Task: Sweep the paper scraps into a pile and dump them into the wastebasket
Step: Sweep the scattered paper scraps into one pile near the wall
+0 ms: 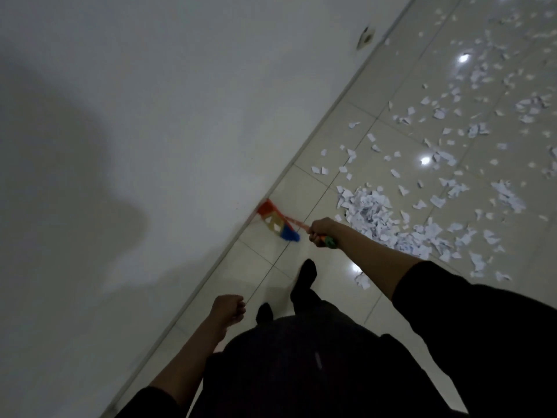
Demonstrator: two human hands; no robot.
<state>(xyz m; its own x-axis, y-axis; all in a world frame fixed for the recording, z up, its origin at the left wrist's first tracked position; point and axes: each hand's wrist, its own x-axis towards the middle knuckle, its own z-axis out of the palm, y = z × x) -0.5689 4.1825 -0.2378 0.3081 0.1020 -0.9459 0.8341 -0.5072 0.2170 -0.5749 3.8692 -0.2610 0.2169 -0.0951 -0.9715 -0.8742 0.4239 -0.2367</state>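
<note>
- The right hand [320, 231] grips the broom [278, 221] — fingers curled round its handle.
- The left hand [228, 309] is a fist — it holds nothing.
- Scraps [370, 212] lie heaped on the floor [379, 300].

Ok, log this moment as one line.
phase: sweeping | right hand: grips broom by wall | left hand: fisted, holding nothing | paper scraps: partly piled, many scattered | wastebasket: not visible

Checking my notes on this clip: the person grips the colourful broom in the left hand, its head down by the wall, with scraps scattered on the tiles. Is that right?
Not quite. The head view shows the right hand gripping the broom; the left hand is curled and holds nothing. The rest stands: the broom's head is down by the wall, and scraps lie scattered on the tiles.
</note>
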